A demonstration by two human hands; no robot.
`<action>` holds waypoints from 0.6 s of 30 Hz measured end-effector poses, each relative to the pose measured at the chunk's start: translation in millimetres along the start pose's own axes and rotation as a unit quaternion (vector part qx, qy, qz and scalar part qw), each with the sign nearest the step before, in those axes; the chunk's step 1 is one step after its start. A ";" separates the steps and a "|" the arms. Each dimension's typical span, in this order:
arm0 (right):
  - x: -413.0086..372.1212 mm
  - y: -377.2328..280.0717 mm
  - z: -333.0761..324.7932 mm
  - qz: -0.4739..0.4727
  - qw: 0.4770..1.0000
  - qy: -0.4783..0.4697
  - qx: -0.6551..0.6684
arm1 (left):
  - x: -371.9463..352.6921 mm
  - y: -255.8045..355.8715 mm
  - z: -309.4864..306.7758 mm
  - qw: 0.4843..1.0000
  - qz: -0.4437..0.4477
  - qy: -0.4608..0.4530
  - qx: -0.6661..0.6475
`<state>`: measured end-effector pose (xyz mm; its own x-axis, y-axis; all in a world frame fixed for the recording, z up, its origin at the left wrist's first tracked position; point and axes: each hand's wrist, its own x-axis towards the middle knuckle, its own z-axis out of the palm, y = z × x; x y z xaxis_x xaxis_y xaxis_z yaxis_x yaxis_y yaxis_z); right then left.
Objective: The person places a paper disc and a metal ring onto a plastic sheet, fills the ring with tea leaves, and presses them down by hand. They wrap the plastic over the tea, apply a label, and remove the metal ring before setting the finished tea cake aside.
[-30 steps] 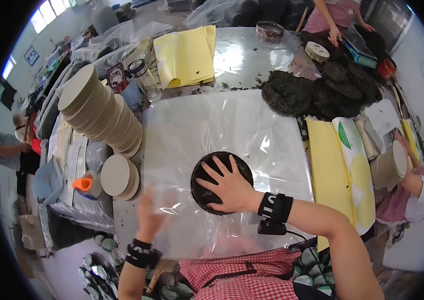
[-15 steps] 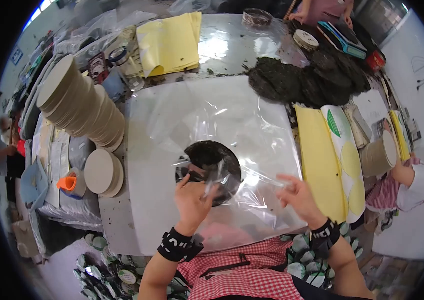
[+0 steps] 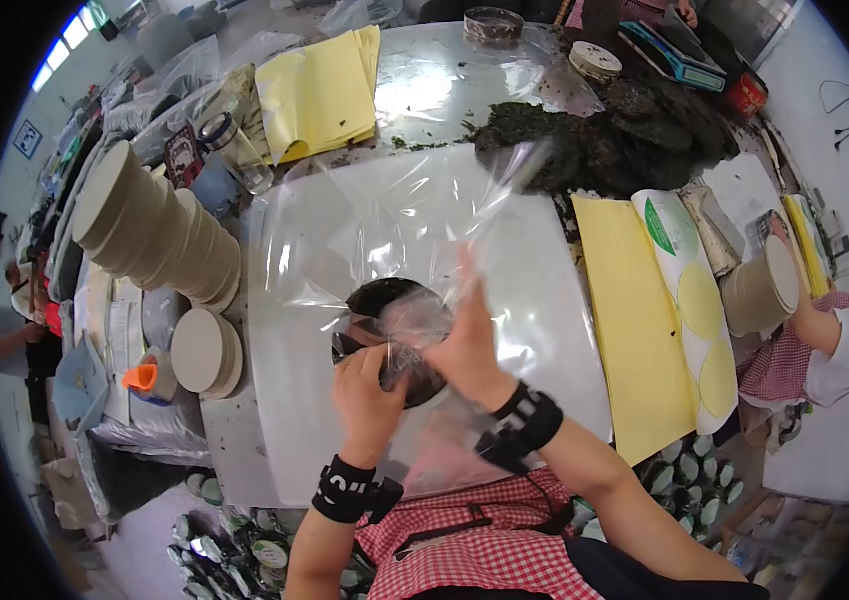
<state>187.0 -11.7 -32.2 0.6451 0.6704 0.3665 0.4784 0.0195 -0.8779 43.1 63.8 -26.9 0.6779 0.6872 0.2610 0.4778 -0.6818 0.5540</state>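
Observation:
A dark round cake (image 3: 382,297) lies on the white work sheet (image 3: 315,450) in front of me, partly covered by clear plastic film (image 3: 375,215). My left hand (image 3: 369,392) is at the cake's near left edge, its fingers closed on the film. My right hand (image 3: 472,345) reaches over the cake's right side, fingers stretched upward and slightly blurred, the film bunched beside it. The film rises in creases beyond both hands.
Stacks of round cardboard discs (image 3: 155,235) stand left. Dark flat cakes (image 3: 625,140) are piled at the back right. Yellow sheets (image 3: 635,330) lie right, others (image 3: 317,95) at the back left. Co-workers' arms (image 3: 813,328) show at the right.
My right hand has moved left from the sheet's right side to the cake. The film has been lifted and gathered over the cake. My left hand has shifted slightly and closed more.

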 end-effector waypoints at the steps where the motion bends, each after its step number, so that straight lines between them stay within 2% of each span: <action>1: 7.5 -13.4 8.5 -0.063 0.997 0.028 -0.040 | -2.3 -8.2 2.2 0.999 0.031 0.022 -0.026; 2: 7.8 -12.2 10.7 -0.212 0.971 0.022 -0.109 | -3.8 -18.6 4.8 0.995 0.065 0.047 -0.055; 4: 2.5 -9.4 4.9 -0.177 0.978 -0.027 -0.104 | -18.4 -39.6 -4.6 0.983 0.120 0.093 -0.104; 7: 5.0 -21.5 2.3 -0.145 0.974 -0.084 -0.151 | 20.1 -11.7 -41.5 0.952 0.014 0.164 -0.258; 8: 4.7 -24.9 5.0 -0.141 0.969 -0.103 -0.173 | 17.5 -31.1 -28.4 0.949 -0.012 0.035 -0.312; 10: 11.8 -17.9 5.5 -0.146 0.959 -0.140 -0.198 | 32.0 -27.1 -13.5 0.962 0.094 0.031 -0.254; 11: 13.8 -16.1 -10.8 -0.161 0.967 -0.156 -0.119 | 38.6 -22.1 -8.0 0.963 0.143 0.031 -0.224; 13: 26.1 -12.4 -42.3 -0.186 0.965 -0.184 0.040 | 42.5 -21.3 -10.9 0.964 0.140 0.041 -0.221; 14: 30.4 0.8 -41.6 -0.072 0.992 -0.048 0.092 | 42.2 -21.6 -8.7 0.966 0.139 0.045 -0.212; 15: 26.7 13.3 -40.5 0.053 0.985 0.090 0.139 | 37.1 -21.8 -5.3 0.969 0.133 0.042 -0.205; 16: 53.3 11.7 -31.9 0.172 0.932 0.155 0.280 | 37.9 -25.0 -1.3 0.976 0.129 0.017 -0.175; 17: 68.1 24.8 -15.9 0.229 0.879 0.105 0.406 | 35.2 -23.5 1.0 0.979 0.101 0.001 -0.176; 18: 68.9 9.3 -2.1 0.190 0.895 0.028 0.404 | 34.7 -20.7 0.4 0.982 0.075 -0.012 -0.175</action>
<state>237.2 33.1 -14.5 0.7088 0.7054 -0.0114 -0.3538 0.3415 -0.8707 57.0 101.7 -29.6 0.7415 0.5766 0.3432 0.1535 -0.6437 0.7497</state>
